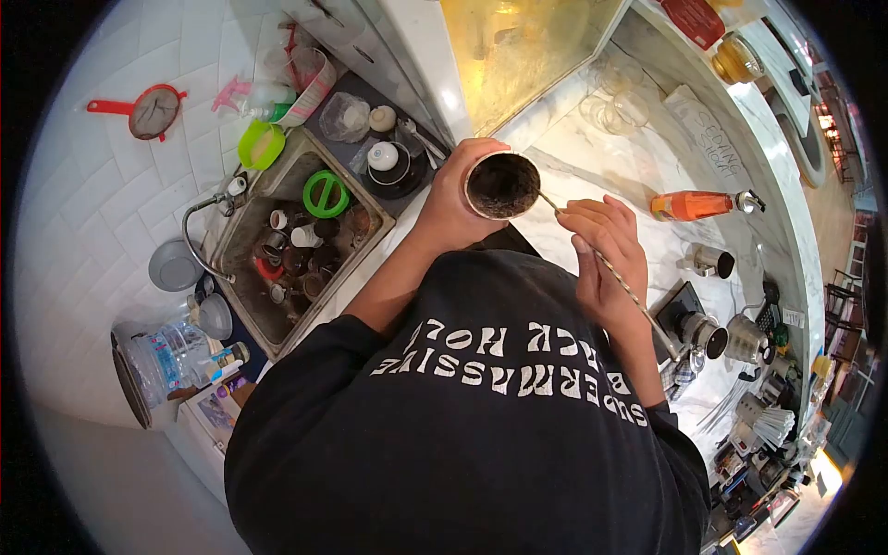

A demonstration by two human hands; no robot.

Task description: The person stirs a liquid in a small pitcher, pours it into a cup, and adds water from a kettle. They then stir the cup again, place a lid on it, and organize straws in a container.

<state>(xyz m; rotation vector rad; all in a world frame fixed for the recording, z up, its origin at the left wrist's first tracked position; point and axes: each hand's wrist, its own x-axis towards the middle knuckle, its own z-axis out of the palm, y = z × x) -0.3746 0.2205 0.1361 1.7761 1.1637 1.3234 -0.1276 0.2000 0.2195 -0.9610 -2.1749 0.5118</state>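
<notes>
My left hand (pixel 449 203) is wrapped round the side of a round cup (pixel 502 185). Its mouth faces the camera, and dark, powdery-looking matter coats the inside. Closed on a long bar spoon (pixel 612 271) with a twisted stem, my right hand (pixel 606 250) sits just right of the cup. The spoon's upper end reaches the cup's rim, and its other end slants down past my wrist. Both forearms come out of a black shirt (pixel 462 407) with white lettering.
On the left, a sink (pixel 270 338) holds several dirty cups and a green ring-shaped item (pixel 326 193). A curved faucet (pixel 190 222) arches over it. To the right stand an orange bottle (pixel 689 204), a metal pitcher (pixel 712 262) and other metal ware. A red strainer (pixel 155 112) hangs on the tiles.
</notes>
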